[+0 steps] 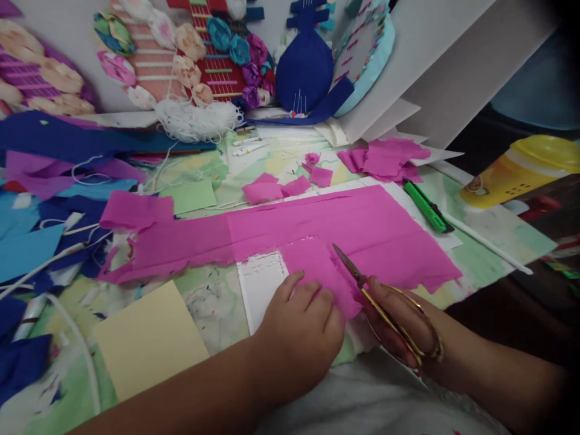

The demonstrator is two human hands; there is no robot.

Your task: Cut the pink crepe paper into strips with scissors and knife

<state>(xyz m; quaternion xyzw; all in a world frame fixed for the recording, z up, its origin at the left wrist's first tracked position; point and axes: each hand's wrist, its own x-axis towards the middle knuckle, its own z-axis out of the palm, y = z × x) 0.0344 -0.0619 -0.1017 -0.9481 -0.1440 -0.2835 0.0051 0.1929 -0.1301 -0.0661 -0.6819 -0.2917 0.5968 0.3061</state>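
Observation:
A long sheet of pink crepe paper (326,220) lies across the table over a white board (263,284). My left hand (303,326) rests on the sheet's near flap, palm down, with its fingers a little apart and nothing gripped. Just to its right, my right hand (399,320) holds gold-handled scissors (351,264). Their blades look closed and point up and left over the pink paper, beside a cut edge. Small pink scraps (294,185) are behind the sheet, and a pink crumpled pile (394,158) is farther right.
A green cutter (426,206) lies right of the sheet, near a yellow cup (521,172). A yellow paper square (151,338) is at the near left, with blue scraps (27,241) beyond. Decorated instrument shapes (304,69) and white yarn (197,121) stand at the back.

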